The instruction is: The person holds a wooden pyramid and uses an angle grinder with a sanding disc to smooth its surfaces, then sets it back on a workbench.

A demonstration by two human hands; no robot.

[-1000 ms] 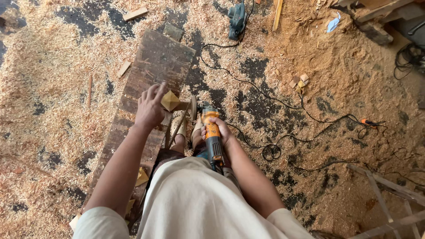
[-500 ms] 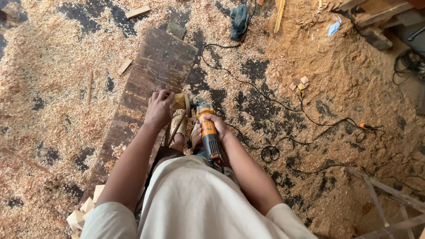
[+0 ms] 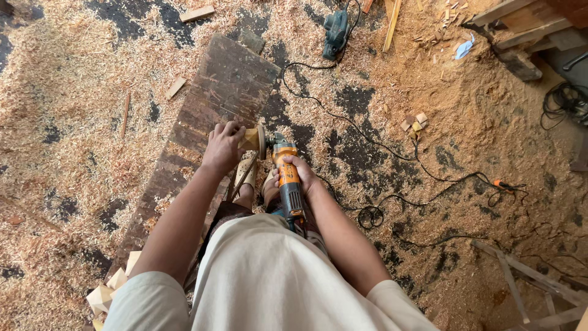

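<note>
- The left hand (image 3: 223,146) has its fingers curled over a small pale wooden block (image 3: 250,138), pinching it against the dark plank (image 3: 208,116) that lies on the floor
- The right hand (image 3: 298,173) is wrapped tight round the orange body of an angle grinder (image 3: 285,175), fingers closed about the grip
- The grinder's disc (image 3: 262,142) stands on edge just right of the left hand, touching the block's side
- Between the two hands a sandalled foot (image 3: 246,178) rests on the plank
- A black cord (image 3: 392,178) trails away to the right of the right hand, looping over the sawdust floor (image 3: 73,122)
- Well beyond both hands lies a blue-green power tool (image 3: 337,32)
- Behind the left arm, near the elbow, sits a heap of cut pale wood pieces (image 3: 113,288)
- A few small offcuts (image 3: 416,121) lie off to the right, past the cord
</note>
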